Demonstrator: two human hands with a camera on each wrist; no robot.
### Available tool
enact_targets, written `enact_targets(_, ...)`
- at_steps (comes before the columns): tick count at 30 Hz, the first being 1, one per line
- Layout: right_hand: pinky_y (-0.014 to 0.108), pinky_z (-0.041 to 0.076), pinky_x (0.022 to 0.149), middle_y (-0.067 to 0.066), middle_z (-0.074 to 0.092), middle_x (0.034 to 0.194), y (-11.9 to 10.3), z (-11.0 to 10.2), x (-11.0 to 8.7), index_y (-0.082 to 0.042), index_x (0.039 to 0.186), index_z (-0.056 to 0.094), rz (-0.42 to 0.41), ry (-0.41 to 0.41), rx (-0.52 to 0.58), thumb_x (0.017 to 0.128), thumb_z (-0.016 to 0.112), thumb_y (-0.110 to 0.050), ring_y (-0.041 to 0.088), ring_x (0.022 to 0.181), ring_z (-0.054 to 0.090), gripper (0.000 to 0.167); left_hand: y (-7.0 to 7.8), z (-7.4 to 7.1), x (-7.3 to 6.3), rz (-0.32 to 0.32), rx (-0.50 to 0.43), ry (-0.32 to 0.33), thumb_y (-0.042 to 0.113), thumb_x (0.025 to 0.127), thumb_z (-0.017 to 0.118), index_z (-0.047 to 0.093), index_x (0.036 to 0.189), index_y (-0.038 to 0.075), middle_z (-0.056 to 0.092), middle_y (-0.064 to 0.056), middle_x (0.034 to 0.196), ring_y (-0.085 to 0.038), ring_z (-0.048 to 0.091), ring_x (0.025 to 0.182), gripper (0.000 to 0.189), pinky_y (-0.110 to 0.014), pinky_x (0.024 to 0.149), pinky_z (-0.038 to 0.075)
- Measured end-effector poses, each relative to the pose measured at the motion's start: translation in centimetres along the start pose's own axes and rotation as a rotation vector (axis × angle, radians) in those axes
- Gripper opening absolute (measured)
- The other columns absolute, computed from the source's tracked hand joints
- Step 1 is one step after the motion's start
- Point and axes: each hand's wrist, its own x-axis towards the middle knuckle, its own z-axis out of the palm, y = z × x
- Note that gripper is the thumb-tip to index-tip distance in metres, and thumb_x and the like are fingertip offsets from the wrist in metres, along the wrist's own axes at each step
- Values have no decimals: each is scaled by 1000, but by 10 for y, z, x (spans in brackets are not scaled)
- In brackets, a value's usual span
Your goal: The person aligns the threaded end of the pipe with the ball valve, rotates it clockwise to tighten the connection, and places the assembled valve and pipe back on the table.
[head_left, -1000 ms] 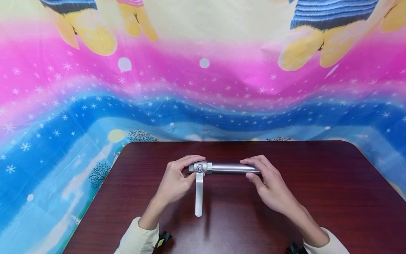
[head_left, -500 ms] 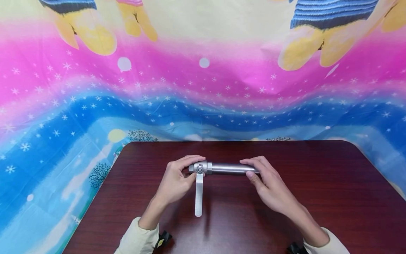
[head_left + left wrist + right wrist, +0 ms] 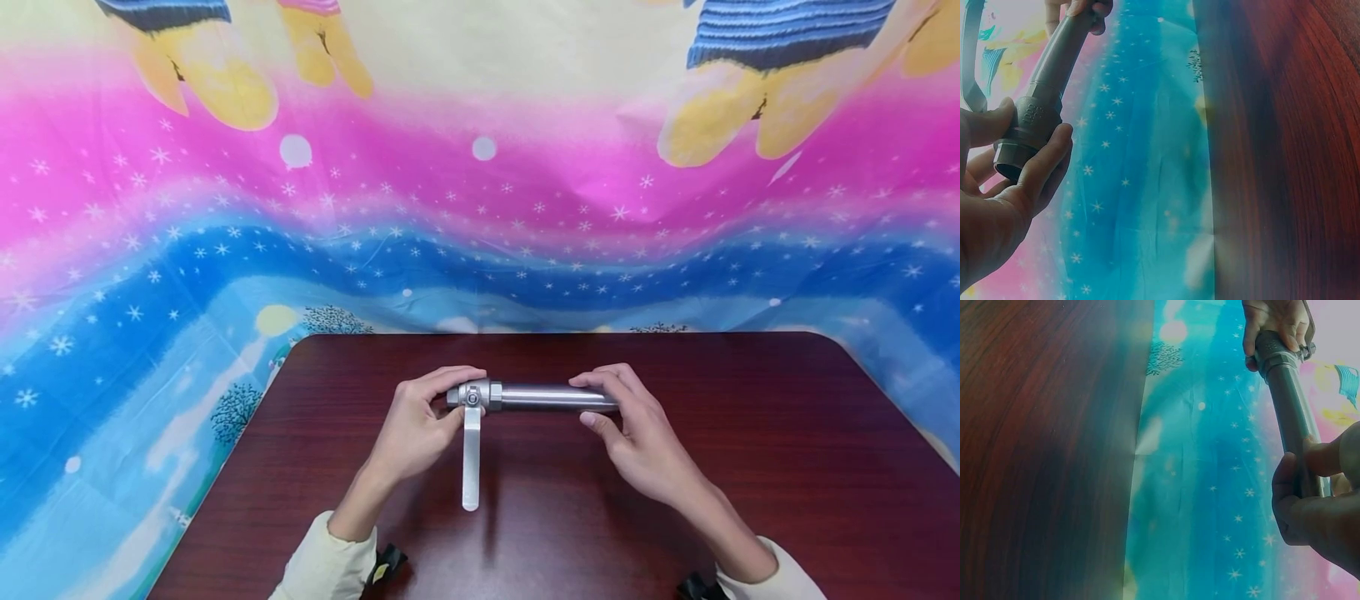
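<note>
A silvery ball valve is joined by a hex nut to a straight metal pipe. My left hand grips the valve body between thumb and fingers. The valve's flat lever points toward me, square to the pipe. At the pipe's other end, my right hand holds the tube, its fingers over the far side and its thumb on the near side. In the left wrist view the valve's open end shows beside my left palm. The right wrist view has the pipe running into my right fingers, which hide its end.
The assembly is held above a dark red-brown table with rounded far corners. Behind and around the table hangs a colourful printed cloth. Black straps sit by the cream sleeves.
My right fingers and thumb shift slightly on the pipe's end, the thumb spreading a little lower. The left hand and the valve stay in place.
</note>
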Motion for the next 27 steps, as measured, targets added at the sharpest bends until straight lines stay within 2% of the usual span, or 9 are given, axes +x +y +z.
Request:
enact_targets(10, 14, 41, 87, 0, 65, 121, 0, -1, 1, -16, 131, 72, -2, 10, -5, 89, 76, 12, 6, 103, 57, 51, 1, 0, 1, -11, -10, -3, -20, 85, 63, 77, 129, 7, 76, -12, 128, -15, 70, 100, 54, -20, 81, 60)
enact_targets(18, 20, 44, 83, -1, 66, 118, 1, -1, 1, -19, 130, 73, -12, 17, -6, 91, 75, 9, 5, 101, 57, 48, 1, 0, 1, -10, -16, -2, -21, 85, 63, 77, 129, 7, 76, -12, 127, -14, 70, 101, 54, -20, 81, 61)
enact_targets(24, 19, 44, 80, -4, 67, 115, 1, -2, 1, -20, 132, 73, 5, -1, -18, 96, 73, 5, 5, 95, 56, 44, 2, 0, 0, -16, -6, -1, -21, 84, 63, 78, 128, 7, 76, -12, 129, -14, 70, 103, 54, -19, 81, 60)
enact_targets(27, 20, 46, 74, -6, 64, 109, 1, -3, 1, -22, 132, 72, 24, -25, -26, 99, 71, 1, 5, 85, 56, 40, 2, -1, 0, -19, -5, -2, -21, 83, 62, 78, 128, 7, 76, -12, 130, -15, 70, 103, 55, -19, 80, 60)
